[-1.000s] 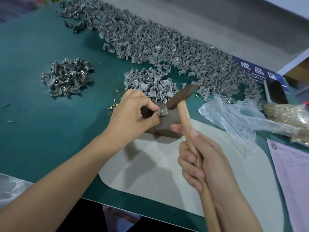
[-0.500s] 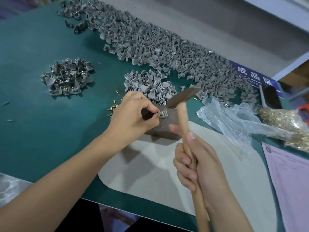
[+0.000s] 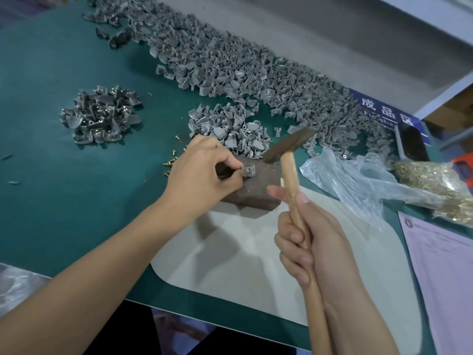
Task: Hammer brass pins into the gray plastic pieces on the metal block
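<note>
A dark metal block (image 3: 258,185) sits on a beige mat (image 3: 238,257). My left hand (image 3: 202,172) pinches a small gray plastic piece (image 3: 248,171) with a brass pin in it on top of the block. My right hand (image 3: 312,244) grips the wooden handle of a hammer (image 3: 290,147), whose dark head hangs just above and right of the piece. Loose brass pins (image 3: 172,161) lie left of the block, partly hidden by my left hand.
A small heap of gray pieces (image 3: 227,126) lies behind the block, a long heap (image 3: 243,65) further back, and a darker pile (image 3: 101,116) at left. Right: a plastic bag (image 3: 358,180), a bag of brass pins (image 3: 440,183), a paper sheet (image 3: 445,272).
The hammer head has stayed raised over the block, shifting slightly. My left hand keeps pinching the gray piece on the block.
</note>
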The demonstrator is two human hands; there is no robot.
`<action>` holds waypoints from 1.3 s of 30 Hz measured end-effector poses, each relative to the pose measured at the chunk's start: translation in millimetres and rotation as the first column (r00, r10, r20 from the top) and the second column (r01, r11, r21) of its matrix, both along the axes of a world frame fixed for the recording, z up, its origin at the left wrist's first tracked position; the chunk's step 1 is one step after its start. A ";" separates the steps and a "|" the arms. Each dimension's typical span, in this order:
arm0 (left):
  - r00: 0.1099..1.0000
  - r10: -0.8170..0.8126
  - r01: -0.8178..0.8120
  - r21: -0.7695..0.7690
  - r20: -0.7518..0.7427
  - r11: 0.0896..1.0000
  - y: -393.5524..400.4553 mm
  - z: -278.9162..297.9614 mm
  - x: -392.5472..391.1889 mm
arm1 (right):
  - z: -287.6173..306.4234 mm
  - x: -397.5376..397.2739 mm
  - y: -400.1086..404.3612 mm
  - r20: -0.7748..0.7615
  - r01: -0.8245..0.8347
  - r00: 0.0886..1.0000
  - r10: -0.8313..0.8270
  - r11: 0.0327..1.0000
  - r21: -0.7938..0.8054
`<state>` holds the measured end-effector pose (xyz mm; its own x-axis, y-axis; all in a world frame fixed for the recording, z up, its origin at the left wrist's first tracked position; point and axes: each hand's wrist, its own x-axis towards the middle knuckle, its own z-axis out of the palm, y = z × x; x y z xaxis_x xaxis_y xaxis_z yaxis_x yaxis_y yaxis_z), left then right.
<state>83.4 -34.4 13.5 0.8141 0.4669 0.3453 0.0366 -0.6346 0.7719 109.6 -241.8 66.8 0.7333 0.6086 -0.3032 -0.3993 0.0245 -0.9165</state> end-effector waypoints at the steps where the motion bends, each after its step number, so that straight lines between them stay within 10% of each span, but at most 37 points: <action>1: 1.000 -0.005 0.005 -0.006 -0.001 1.000 -0.1 -0.1 -0.3 | 0.3 -1.6 -0.2 0.034 0.009 0.999 -0.010 1.000 0.030; 8: 1.000 -0.015 0.015 -0.039 -0.001 0.999 0.0 2.0 -1.3 | -2.3 -2.3 1.2 0.031 -0.072 0.997 0.077 0.987 -0.141; 13: 1.000 -0.010 0.010 -0.010 -0.010 1.000 -0.5 1.4 -1.1 | -5.8 5.6 -8.5 0.189 0.208 0.966 -0.174 0.962 -0.176; 16: 1.000 0.003 -0.002 0.008 -0.022 1.000 -0.9 0.9 -0.1 | -21.6 17.0 -14.2 0.397 0.404 0.882 -0.254 0.840 -0.362; 25: 1.000 0.004 -0.005 0.042 0.021 0.999 -0.8 -2.6 0.2 | -38.1 26.2 -14.4 0.694 0.580 0.654 0.302 0.388 -0.716; 31: 0.984 0.051 -0.062 0.056 0.172 0.997 0.8 1.0 -1.3 | -25.2 25.1 30.6 0.841 0.405 0.518 0.156 0.821 -0.402; 39: 0.963 0.198 -0.216 0.082 0.184 0.973 42.1 -0.1 -42.6 | -20.1 27.4 99.8 0.853 0.276 0.342 0.394 0.826 -0.492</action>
<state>40.8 7.8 13.4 0.6268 0.5744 0.5265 0.0466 -0.7021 0.7105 137.0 -142.1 46.8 0.6913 0.6689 0.2732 0.6931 -0.5072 -0.5122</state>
